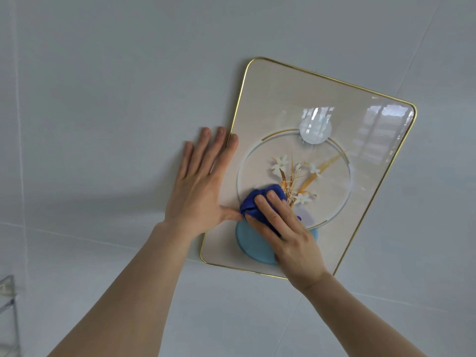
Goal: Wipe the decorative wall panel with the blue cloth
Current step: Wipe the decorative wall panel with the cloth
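— Up on the tiled wall [103, 99], the panel [304, 94] hangs tilted, gold rim all round. See the hands?

— Yes. Left hand [198, 191] lies flat, fingers spread and pointing up, gripping nothing. Its palm is on the tile, and the forefinger and thumb cross the rim onto the panel.

— And the right hand [288, 233]?

— Reaching up from below, forearm bare, fingers closed over the bunched cloth [253, 202], pressing it against the panel's lower middle, just at the painted flowers [296, 176] and above the blue disc [253, 247]. Left thumb touches the cloth.
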A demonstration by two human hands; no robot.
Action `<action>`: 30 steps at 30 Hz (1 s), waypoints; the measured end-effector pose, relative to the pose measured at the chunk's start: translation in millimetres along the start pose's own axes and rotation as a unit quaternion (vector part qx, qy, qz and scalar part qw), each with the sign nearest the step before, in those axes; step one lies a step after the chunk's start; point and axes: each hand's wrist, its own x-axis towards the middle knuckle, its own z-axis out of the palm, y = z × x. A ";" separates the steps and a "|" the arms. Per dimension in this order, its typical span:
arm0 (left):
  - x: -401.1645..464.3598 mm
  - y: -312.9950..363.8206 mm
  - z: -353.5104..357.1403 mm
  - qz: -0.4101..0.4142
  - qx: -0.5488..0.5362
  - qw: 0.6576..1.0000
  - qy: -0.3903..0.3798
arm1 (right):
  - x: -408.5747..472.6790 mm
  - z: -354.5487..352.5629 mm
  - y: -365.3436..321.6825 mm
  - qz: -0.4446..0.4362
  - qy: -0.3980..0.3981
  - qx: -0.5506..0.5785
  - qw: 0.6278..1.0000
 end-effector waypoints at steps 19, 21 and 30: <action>-160.7 71.1 -1.5 -0.144 -0.203 0.956 -0.158 | -130.1 -53.9 -77.3 0.409 -0.385 0.321 0.762; -176.1 86.2 -2.6 -0.167 -0.241 0.927 -0.235 | -145.5 -64.8 -85.6 0.472 -0.367 0.413 0.687; -235.9 152.6 0.8 -0.228 -0.399 0.773 -0.437 | -206.3 -100.2 -83.2 0.635 -0.225 0.609 0.418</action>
